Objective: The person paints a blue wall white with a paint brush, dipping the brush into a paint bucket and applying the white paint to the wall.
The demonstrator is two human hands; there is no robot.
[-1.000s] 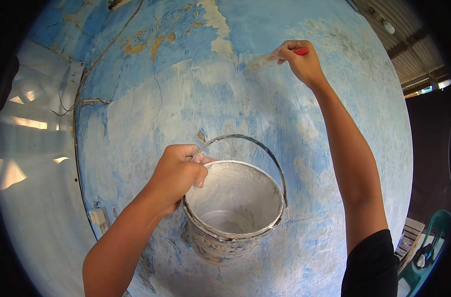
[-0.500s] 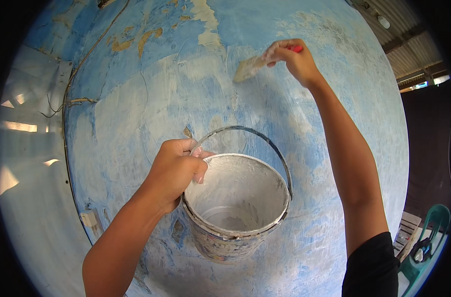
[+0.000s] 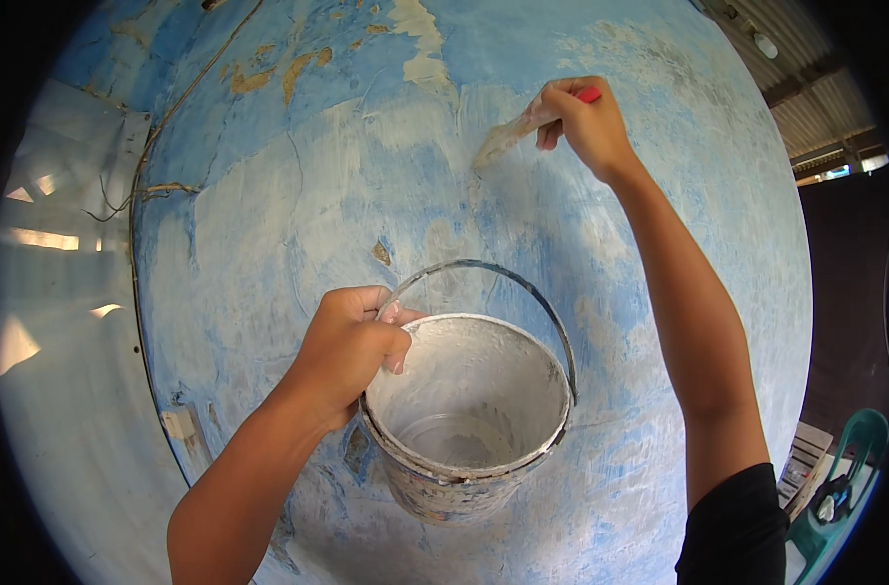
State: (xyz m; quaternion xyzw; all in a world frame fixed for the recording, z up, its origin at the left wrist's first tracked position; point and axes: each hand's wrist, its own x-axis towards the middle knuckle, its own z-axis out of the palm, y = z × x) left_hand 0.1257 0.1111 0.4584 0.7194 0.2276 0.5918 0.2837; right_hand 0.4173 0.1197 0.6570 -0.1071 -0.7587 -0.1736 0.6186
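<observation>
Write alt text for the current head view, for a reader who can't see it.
A person's right hand holds a red-ended paintbrush at a patchy blue and whitish wall, while the left hand grips the rim of a paint-smeared bucket. A green chair shows at lower right.

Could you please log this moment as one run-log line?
left hand: gripping bucket by rim | right hand: holding red-handled paintbrush at patchy blue wall | bucket: coated whitish inside
</observation>
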